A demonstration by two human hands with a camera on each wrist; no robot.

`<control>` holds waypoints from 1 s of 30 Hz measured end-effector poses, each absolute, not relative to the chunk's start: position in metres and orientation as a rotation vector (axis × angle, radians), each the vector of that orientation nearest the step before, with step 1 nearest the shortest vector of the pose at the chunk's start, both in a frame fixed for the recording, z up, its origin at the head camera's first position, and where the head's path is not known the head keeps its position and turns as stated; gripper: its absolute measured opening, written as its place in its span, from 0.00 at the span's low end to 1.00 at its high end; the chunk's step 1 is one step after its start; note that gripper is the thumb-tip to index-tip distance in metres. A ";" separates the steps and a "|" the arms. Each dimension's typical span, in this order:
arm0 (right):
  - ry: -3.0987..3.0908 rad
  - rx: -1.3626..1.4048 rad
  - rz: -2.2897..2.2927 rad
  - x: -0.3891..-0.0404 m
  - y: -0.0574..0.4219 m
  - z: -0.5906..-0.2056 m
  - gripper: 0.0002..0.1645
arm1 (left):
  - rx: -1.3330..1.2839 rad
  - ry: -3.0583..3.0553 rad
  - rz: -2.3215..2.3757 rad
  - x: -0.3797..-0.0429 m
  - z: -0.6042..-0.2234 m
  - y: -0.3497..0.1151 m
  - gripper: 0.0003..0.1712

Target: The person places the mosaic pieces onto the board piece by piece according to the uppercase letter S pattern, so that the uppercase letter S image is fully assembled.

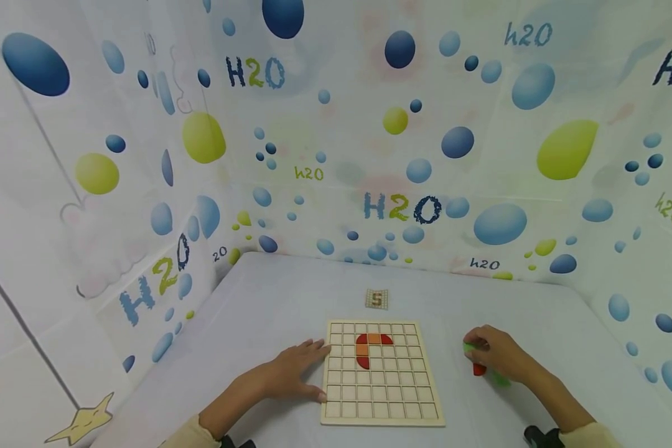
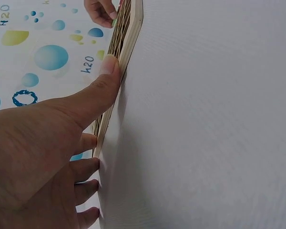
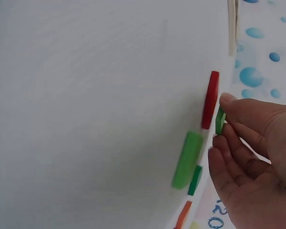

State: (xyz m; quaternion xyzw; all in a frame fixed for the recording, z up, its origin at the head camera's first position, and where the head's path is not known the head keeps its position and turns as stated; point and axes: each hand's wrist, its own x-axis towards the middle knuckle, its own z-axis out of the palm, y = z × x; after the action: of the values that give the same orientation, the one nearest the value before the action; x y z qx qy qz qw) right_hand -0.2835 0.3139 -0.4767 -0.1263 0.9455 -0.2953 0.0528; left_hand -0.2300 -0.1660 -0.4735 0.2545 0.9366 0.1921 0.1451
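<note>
A pale wooden grid board lies on the table, with several red and orange pieces forming a hooked shape in its upper part. Along its left edge my left hand rests, thumb and fingers extended and touching the side. To the right of the board, my right hand pinches a small green piece between thumb and fingers. Beneath and around that hand lie a red piece, a light green piece, a darker green piece and an orange piece.
Beyond the board's far edge lies a small card with a printed grid and a figure like an S or 5. The white tabletop meets a curtain printed with drops and H2O lettering at the back and sides.
</note>
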 end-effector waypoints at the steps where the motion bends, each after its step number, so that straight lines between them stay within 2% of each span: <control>1: 2.881 -0.395 -0.900 -0.284 0.312 -0.476 0.15 | 0.732 2.698 0.556 -0.230 -0.473 -0.166 0.57; 10: 2.936 -0.616 -0.927 -0.284 0.277 -0.465 0.12 | 0.705 2.700 0.554 -0.228 -0.472 -0.166 0.57; 18: 2.884 -0.579 -0.912 -0.278 0.226 -0.462 0.11 | 0.704 2.697 0.548 -0.229 -0.473 -0.166 0.57; 30: 2.715 -0.878 -0.938 -0.267 0.163 -0.466 0.12 | 0.713 2.697 0.527 -0.230 -0.473 -0.165 0.57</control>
State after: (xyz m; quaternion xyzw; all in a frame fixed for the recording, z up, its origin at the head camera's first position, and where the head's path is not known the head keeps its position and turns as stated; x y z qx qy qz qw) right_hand -0.2671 0.1626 -0.4662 -0.2916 0.9018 -0.3114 0.0689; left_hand -0.2302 -0.1652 -0.4731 0.2484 0.9391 0.1835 0.1509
